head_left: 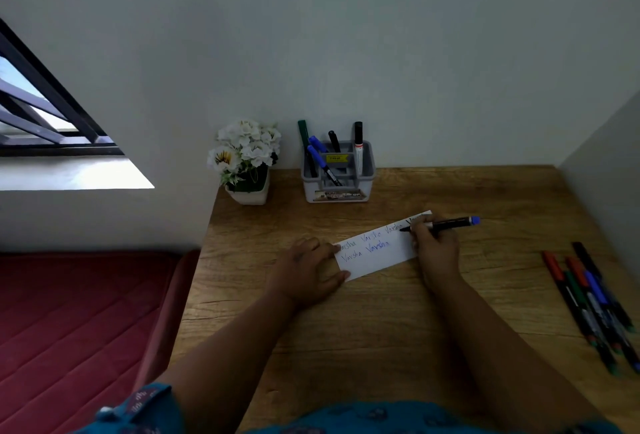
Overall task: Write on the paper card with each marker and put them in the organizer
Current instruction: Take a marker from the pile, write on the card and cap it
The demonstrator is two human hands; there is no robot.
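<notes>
the task looks roughly half done, judging by what sits where. the right hand [434,243] has its fingers curled round a blue-capped marker [446,223], cap posted on the back end pointing toward 3 o'clock, with the tip down on the paper card [377,253] near its far right corner, where a dark word is only partly visible behind the fingers. the left hand [308,265] lies nearly flat with fingers straight, pressing the card's left end onto the wooden desk [381,329]. on the card i count five complete words, three along the upper line and two below, one of those in brighter blue, plus the sixth one being written. the grey organizer [337,173] stands at 12 o'clock from the card, against the wall, and holds five markers: one green, two blue, two black-capped, one of those with a white barrel. the waiting pile of markers [592,302] lies at 3 to 4 o'clock from the card, near the desk's right edge; i make out about five or six, red, green, blue and black caps, but they overlap too much for a firm count. a pot of white flowers [246,163] stands at 9 o'clock from the organizer. so what remains is finishing this word, dropping this marker in the organizer, then working through the pile.
</notes>
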